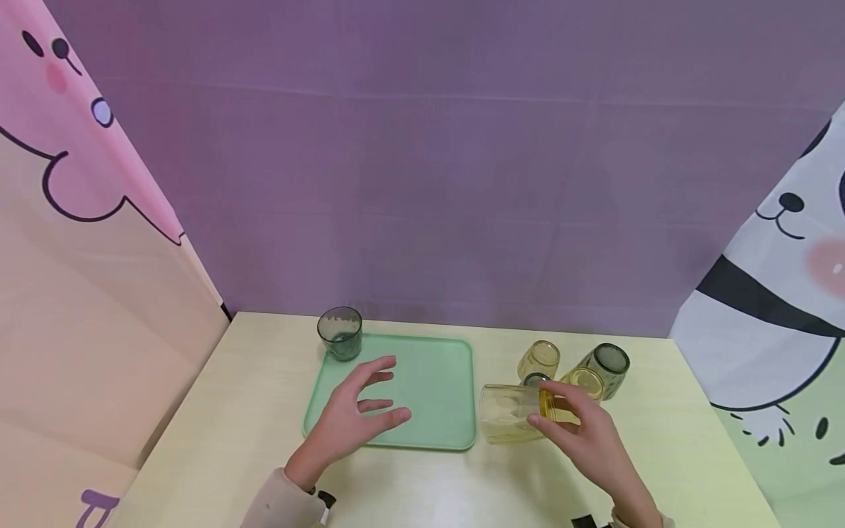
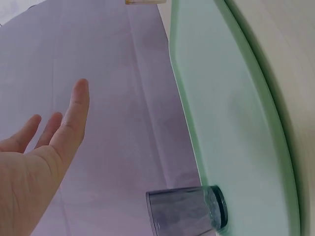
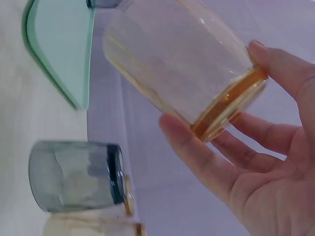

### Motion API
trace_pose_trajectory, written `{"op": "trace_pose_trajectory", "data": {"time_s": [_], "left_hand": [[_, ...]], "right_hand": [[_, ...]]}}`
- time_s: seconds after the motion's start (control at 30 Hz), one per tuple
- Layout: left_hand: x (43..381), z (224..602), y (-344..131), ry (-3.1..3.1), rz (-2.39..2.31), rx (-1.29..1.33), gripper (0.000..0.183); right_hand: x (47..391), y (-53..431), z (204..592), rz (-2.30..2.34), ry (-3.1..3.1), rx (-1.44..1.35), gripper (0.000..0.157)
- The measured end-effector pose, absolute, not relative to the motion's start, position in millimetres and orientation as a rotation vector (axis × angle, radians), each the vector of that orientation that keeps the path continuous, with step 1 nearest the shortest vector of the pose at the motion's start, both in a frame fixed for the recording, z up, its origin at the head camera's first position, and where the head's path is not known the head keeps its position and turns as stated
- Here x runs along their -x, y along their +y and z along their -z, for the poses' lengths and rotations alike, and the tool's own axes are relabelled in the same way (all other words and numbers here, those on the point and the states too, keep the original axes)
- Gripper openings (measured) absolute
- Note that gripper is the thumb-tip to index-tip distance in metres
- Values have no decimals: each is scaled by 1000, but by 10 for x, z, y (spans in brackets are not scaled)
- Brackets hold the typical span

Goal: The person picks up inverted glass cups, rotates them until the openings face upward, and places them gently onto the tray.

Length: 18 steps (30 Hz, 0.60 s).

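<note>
My right hand (image 1: 581, 433) pinches a yellow glass (image 1: 511, 414) by its thick base. The glass lies sideways in the air, its mouth toward the left; in the right wrist view, thumb and fingers grip the amber base (image 3: 229, 105). Over the green tray (image 1: 429, 389) hovers my left hand (image 1: 350, 418), fingers spread and relaxed, with nothing in it. A grey glass (image 1: 341, 337) stands upright at the tray's far left corner, and the left wrist view shows this grey glass (image 2: 182, 211) apart from the left hand.
Beyond the right hand, several glasses stand upside down: a yellow glass (image 1: 540, 358), another yellow glass (image 1: 586, 381) and a grey glass (image 1: 610, 363). One more grey glass (image 3: 74, 174) is partly hidden in the head view. A purple cloth (image 1: 422, 183) hangs behind the table.
</note>
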State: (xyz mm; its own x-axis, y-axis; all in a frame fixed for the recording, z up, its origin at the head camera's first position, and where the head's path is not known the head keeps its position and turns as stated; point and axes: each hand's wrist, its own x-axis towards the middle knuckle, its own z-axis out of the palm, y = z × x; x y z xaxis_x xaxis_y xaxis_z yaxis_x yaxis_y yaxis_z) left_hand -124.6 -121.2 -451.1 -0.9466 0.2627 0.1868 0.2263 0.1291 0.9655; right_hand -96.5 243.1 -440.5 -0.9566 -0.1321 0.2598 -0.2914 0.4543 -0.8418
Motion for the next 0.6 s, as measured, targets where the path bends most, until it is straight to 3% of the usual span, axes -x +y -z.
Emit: {"op": "trace_pose_trajectory", "data": {"time_s": [0.6], "left_hand": [[1188, 4558, -1010, 2176, -2023, -592, 77]], "right_hand": [[1021, 2050, 4515, -1993, -2251, -428, 42]]}}
